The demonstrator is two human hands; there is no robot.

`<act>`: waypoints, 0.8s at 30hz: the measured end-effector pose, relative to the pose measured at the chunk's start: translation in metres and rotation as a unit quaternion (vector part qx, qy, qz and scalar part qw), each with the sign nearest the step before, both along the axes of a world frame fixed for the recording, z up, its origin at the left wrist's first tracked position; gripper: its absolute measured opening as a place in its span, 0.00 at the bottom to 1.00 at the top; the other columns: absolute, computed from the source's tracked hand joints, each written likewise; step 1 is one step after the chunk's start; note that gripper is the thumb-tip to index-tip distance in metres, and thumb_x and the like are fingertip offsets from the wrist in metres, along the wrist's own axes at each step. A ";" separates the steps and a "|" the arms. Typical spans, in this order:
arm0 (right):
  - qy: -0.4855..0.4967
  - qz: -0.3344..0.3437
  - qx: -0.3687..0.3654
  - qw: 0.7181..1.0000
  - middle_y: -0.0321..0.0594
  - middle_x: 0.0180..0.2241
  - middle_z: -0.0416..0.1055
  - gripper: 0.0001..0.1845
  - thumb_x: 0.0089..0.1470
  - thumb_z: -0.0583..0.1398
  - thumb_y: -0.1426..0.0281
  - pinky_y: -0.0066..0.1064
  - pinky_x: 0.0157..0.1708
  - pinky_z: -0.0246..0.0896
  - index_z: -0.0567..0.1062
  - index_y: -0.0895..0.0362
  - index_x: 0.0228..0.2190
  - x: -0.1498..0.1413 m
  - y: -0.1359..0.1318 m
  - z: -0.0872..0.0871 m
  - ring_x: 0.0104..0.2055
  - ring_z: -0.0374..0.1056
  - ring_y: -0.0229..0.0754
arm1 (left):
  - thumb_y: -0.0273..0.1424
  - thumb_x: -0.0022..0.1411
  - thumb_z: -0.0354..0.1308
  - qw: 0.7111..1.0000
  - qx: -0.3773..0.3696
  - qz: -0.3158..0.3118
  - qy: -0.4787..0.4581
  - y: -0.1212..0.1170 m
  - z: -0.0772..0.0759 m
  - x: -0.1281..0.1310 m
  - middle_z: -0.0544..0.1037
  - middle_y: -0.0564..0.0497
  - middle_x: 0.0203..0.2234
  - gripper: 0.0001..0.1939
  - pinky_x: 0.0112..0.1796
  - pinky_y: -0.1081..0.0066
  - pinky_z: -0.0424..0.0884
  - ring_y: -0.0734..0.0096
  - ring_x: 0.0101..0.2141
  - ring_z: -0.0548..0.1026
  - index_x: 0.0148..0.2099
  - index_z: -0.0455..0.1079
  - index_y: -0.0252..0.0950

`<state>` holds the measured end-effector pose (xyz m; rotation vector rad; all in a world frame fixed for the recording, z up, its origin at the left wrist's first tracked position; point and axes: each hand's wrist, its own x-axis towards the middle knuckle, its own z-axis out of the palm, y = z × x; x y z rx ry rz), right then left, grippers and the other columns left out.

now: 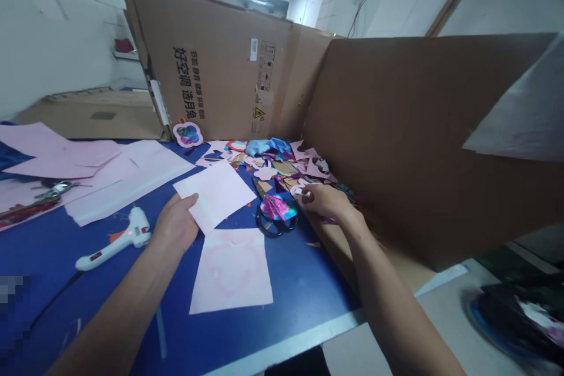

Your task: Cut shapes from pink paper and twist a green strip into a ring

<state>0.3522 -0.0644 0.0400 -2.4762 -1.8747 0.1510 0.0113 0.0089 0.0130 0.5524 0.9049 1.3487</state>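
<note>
Blue counter [53,258] walled by cardboard panels [215,59], paper scraps [273,164] heaped at the back. Pink paper sheet [211,194] lies mid-counter: light, floppy, best taken by an edge. Left hand [176,226] sits on its near edge, fingers together, grip unclear. Right hand [324,200], arm reaching forward, pinches a small pale scrap [299,191] just beside black-handled scissors [259,224]. Hot glue gun [114,241] lies left.

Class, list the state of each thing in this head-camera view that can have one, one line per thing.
left hand, holding pink paper sheet
right hand, pinching white scrap
hot glue gun, lying on its side
scissors, lying flat, handles under foil cutout
cardboard sheet, standing upright
</note>
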 end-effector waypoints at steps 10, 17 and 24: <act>0.046 0.038 0.006 0.998 0.43 0.44 0.82 0.22 0.51 0.64 0.69 0.31 0.32 0.55 0.81 0.48 0.49 0.001 0.003 -0.021 0.41 0.75 0.48 | 0.13 0.63 0.53 0.997 0.038 0.062 -0.022 0.002 0.005 0.006 0.84 0.39 0.49 0.21 0.55 0.48 0.78 0.51 0.52 0.83 0.54 0.76 0.32; 0.057 0.027 0.127 0.990 0.42 0.40 0.82 0.20 0.54 0.62 0.70 0.31 0.30 0.54 0.81 0.49 0.49 0.005 -0.003 -0.016 0.36 0.74 0.47 | 0.14 0.63 0.53 0.997 0.044 0.058 -0.014 0.000 0.004 0.007 0.85 0.39 0.49 0.24 0.54 0.48 0.78 0.51 0.52 0.82 0.58 0.74 0.35; 0.155 0.098 0.304 0.935 0.38 0.31 0.78 0.19 0.55 0.59 0.73 0.32 0.32 0.58 0.82 0.52 0.47 -0.009 -0.002 -0.011 0.31 0.71 0.44 | 0.16 0.62 0.57 1.000 0.027 -0.004 0.002 -0.008 -0.006 0.017 0.85 0.38 0.46 0.19 0.53 0.47 0.79 0.49 0.51 0.83 0.53 0.76 0.33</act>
